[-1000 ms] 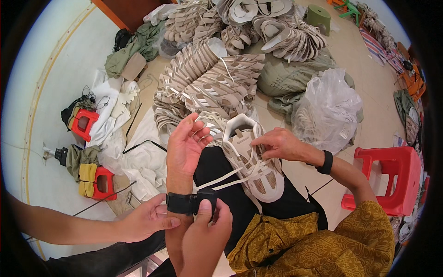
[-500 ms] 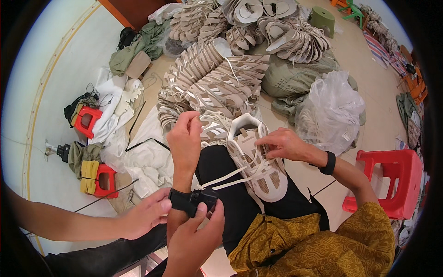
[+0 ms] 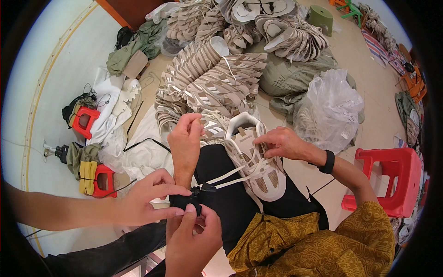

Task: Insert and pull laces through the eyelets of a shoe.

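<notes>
A beige and white sneaker rests toe-down on my lap, its loose white laces stretching left toward my wrist. My right hand is at the sneaker's right side, index finger on the tongue and the other fingers curled at the lacing. Left of the sneaker, my left hand is raised and closed; whether anything is in its fingers I cannot make out. Around my left wrist sits a black strap with a small black device. Another person's two hands grip this device, one from the left, one from below.
Stacks of beige shoe uppers lie ahead, beside a clear plastic bag and a green sack. A red stool stands at right. Smaller red stools and white sheeting are at left.
The other person's hand from the left has moved onto the strap, and the black device has turned on my wrist. My own hands and the sneaker hold nearly still.
</notes>
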Motion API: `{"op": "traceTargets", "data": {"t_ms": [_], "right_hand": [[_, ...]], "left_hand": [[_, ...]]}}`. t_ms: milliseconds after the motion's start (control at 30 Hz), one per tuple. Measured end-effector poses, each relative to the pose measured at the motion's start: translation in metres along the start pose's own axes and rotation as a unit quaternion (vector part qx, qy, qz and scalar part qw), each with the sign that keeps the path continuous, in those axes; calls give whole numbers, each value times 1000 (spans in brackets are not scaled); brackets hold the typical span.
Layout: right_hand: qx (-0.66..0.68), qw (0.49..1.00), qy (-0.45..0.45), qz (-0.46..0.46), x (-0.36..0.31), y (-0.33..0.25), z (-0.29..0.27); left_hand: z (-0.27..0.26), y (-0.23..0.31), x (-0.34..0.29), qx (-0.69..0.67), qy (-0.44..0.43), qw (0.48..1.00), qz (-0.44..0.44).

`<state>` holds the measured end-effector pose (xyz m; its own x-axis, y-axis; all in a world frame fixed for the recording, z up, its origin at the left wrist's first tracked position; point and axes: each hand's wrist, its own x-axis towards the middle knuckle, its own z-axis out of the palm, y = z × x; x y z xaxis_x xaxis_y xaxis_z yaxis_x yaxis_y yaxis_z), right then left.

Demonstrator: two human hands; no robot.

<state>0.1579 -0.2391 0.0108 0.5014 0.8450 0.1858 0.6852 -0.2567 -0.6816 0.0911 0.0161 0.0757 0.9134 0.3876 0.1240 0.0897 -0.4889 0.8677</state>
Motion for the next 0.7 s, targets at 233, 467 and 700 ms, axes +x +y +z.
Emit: {"op": "traceTargets", "data": {"t_ms": [233, 467, 700], "right_hand": [[7, 1000, 7, -9, -2, 5, 2], [1, 999, 22, -23, -3, 6, 3], [2, 999, 27, -28, -2, 8, 4]], "left_hand": [[10, 9, 0, -65, -33, 997, -8], [12, 10, 0, -129, -62, 988, -63], [10, 7, 2, -138, -60, 987, -61]]}}
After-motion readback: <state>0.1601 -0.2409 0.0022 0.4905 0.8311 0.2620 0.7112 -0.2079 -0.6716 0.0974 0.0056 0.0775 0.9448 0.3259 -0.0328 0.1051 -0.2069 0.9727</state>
